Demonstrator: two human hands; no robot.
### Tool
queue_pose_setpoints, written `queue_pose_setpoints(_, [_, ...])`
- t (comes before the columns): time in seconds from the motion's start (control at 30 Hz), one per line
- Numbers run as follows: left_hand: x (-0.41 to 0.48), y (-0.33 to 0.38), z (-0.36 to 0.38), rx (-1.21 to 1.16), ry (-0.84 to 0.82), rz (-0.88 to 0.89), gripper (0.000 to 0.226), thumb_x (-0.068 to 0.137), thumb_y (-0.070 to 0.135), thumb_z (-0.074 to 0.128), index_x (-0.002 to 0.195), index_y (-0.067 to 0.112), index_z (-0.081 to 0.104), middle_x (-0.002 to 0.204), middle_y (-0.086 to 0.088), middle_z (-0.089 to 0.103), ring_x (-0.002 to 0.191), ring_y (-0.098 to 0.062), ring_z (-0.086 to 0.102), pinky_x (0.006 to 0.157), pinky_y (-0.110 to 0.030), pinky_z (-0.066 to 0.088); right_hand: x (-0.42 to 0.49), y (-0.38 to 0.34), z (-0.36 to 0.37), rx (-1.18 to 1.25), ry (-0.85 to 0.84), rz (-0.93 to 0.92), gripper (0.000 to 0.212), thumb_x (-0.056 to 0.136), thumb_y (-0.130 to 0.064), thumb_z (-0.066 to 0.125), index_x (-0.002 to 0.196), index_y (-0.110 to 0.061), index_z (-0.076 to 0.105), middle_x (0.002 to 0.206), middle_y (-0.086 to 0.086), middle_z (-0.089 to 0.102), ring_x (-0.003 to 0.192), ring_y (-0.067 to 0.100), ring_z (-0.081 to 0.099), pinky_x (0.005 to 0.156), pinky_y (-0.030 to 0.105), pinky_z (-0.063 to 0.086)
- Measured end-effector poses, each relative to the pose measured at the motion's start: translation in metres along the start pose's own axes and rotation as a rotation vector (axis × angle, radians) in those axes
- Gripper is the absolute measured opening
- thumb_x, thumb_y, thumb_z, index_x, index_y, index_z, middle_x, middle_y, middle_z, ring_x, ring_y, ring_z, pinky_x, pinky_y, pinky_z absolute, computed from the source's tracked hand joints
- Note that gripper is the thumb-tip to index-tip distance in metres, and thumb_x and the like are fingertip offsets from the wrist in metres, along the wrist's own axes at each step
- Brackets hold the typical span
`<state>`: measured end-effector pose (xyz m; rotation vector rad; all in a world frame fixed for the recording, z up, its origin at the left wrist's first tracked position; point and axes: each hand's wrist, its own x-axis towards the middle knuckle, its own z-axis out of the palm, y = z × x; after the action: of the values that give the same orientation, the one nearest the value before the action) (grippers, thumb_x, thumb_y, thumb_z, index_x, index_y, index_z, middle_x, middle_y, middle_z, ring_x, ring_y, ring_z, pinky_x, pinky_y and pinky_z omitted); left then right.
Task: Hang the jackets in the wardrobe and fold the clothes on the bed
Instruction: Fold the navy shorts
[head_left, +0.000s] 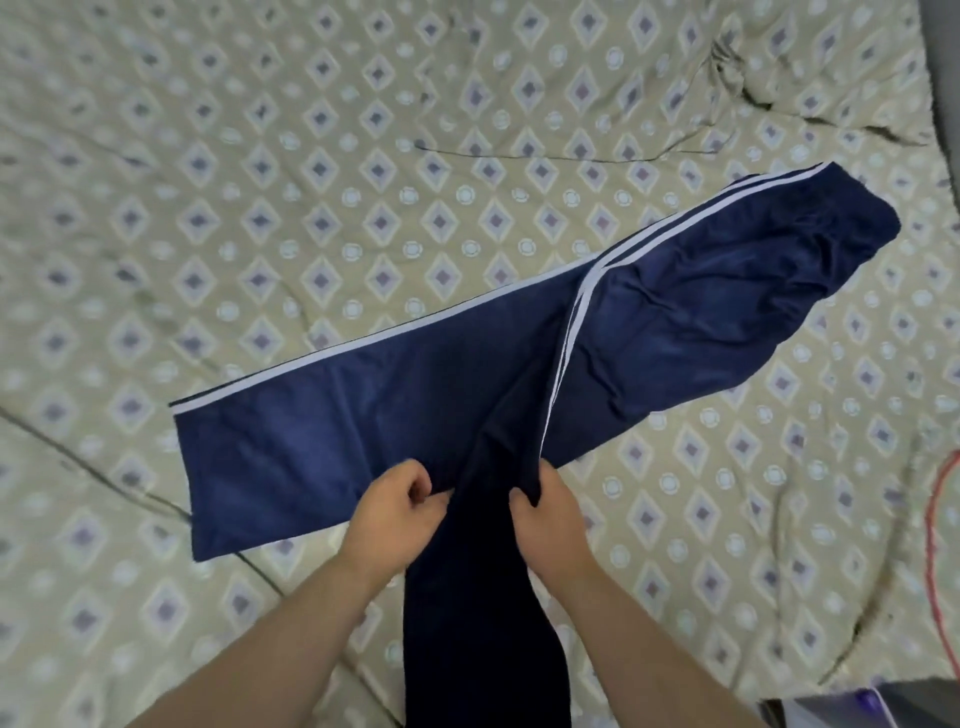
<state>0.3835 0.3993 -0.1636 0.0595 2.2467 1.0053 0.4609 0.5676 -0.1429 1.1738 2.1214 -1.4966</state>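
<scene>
Navy track pants (675, 322) with white side stripes lie across the bed (363, 156). One leg stretches flat to the left, its hem near the left middle. The waist end points to the upper right. The other leg runs down toward me and hangs between my forearms. My left hand (395, 512) pinches that leg's left edge with curled fingers. On its right edge, my right hand (548, 514) grips the cloth. Both hands are close together at the lower middle.
The bedsheet is beige with a diamond and circle pattern, creased in several places. A red cable (935, 525) curves at the right edge. A dark object (883, 701) sits at the bottom right corner.
</scene>
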Motion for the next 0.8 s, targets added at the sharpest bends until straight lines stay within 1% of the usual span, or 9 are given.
queue_pose_setpoints(0.07, [-0.021, -0.004, -0.011, -0.132, 0.014, 0.034, 0.036, 0.082, 0.038, 0.065, 0.067, 0.018, 0.039, 0.059, 0.007, 0.04, 0.056, -0.006, 0.036, 0.056, -0.031, 0.038, 0.003, -0.024, 0.012, 0.032, -0.005, -0.016, 0.037, 0.091, -0.01, 0.048, 0.123, -0.028, 0.057, 0.105, -0.015, 0.065, 0.095, 0.004, 0.062, 0.083, 0.023, 0.05])
queue_pose_setpoints(0.17, [-0.054, -0.013, -0.021, -0.195, -0.061, 0.029, 0.032, 0.076, 0.056, 0.051, 0.072, 0.025, 0.044, 0.064, 0.011, 0.047, 0.059, -0.005, 0.043, 0.059, -0.023, 0.039, 0.009, -0.063, 0.031, 0.152, -0.087, 0.004, 0.04, 0.094, -0.006, 0.048, 0.128, -0.026, 0.054, 0.113, -0.006, 0.066, 0.098, 0.015, 0.066, 0.084, 0.039, 0.058])
queue_pose_setpoints(0.27, [-0.08, -0.022, -0.021, -0.306, -0.117, -0.126, 0.042, 0.067, 0.07, 0.054, 0.092, 0.035, 0.054, 0.083, 0.012, 0.062, 0.077, -0.002, 0.06, 0.067, -0.017, 0.045, 0.017, -0.095, 0.055, 0.554, -0.315, 0.134, 0.042, 0.096, 0.004, 0.044, 0.13, -0.021, 0.051, 0.121, 0.006, 0.067, 0.105, 0.023, 0.069, 0.082, 0.033, 0.059])
queue_pose_setpoints(0.37, [-0.089, -0.028, -0.013, -0.353, -0.077, -0.244, 0.045, 0.061, 0.061, 0.069, 0.097, 0.038, 0.054, 0.088, 0.018, 0.066, 0.08, 0.001, 0.064, 0.065, -0.015, 0.048, 0.022, -0.116, 0.077, 0.676, -0.398, 0.219, 0.04, 0.096, 0.011, 0.038, 0.127, -0.007, 0.055, 0.126, 0.011, 0.064, 0.116, 0.023, 0.062, 0.088, 0.027, 0.055])
queue_pose_setpoints(0.47, [-0.083, -0.04, -0.007, -0.237, -0.009, -0.28, 0.019, 0.072, 0.03, 0.069, 0.087, 0.03, 0.058, 0.079, 0.011, 0.066, 0.07, -0.002, 0.063, 0.059, -0.022, 0.052, 0.024, -0.119, 0.081, 0.452, -0.432, 0.183, 0.043, 0.089, 0.014, 0.034, 0.12, 0.003, 0.061, 0.114, 0.012, 0.065, 0.109, 0.024, 0.062, 0.101, 0.037, 0.051])
queue_pose_setpoints(0.53, [-0.073, -0.048, -0.008, -0.223, 0.035, -0.313, 0.017, 0.084, 0.015, 0.062, 0.075, 0.028, 0.056, 0.066, 0.014, 0.061, 0.06, -0.002, 0.058, 0.054, -0.02, 0.048, 0.024, -0.111, 0.073, 0.274, -0.389, 0.143, 0.037, 0.089, 0.009, 0.041, 0.105, -0.009, 0.069, 0.107, 0.007, 0.068, 0.098, 0.023, 0.061, 0.101, 0.038, 0.049])
queue_pose_setpoints(0.63, [-0.054, -0.061, -0.017, -0.382, 0.039, -0.395, 0.017, 0.093, 0.014, 0.058, 0.078, 0.023, 0.062, 0.069, 0.008, 0.064, 0.063, -0.007, 0.06, 0.055, -0.019, 0.047, 0.016, -0.091, 0.054, -0.097, -0.286, 0.027, 0.014, 0.093, -0.019, 0.058, 0.085, -0.027, 0.066, 0.087, -0.012, 0.067, 0.08, 0.009, 0.058, 0.076, 0.023, 0.049])
queue_pose_setpoints(0.7, [-0.043, -0.067, -0.032, -0.648, 0.012, -0.511, 0.011, 0.096, 0.018, 0.058, 0.09, 0.017, 0.067, 0.085, -0.003, 0.072, 0.08, -0.02, 0.068, 0.069, -0.032, 0.056, 0.006, -0.075, 0.047, -0.336, -0.349, -0.042, 0.032, 0.087, -0.037, 0.066, 0.064, -0.024, 0.049, 0.06, -0.018, 0.048, 0.059, 0.003, 0.043, 0.058, 0.018, 0.037])
queue_pose_setpoints(0.8, [-0.036, -0.077, -0.054, -0.626, 0.045, -0.564, 0.01, 0.094, 0.019, 0.061, 0.086, 0.015, 0.066, 0.089, -0.005, 0.071, 0.086, -0.023, 0.066, 0.078, -0.037, 0.055, -0.01, -0.064, 0.055, -0.425, -0.452, -0.029, 0.041, 0.085, -0.023, 0.07, 0.063, -0.021, 0.036, 0.06, -0.008, 0.04, 0.055, 0.011, 0.04, 0.053, 0.022, 0.039])
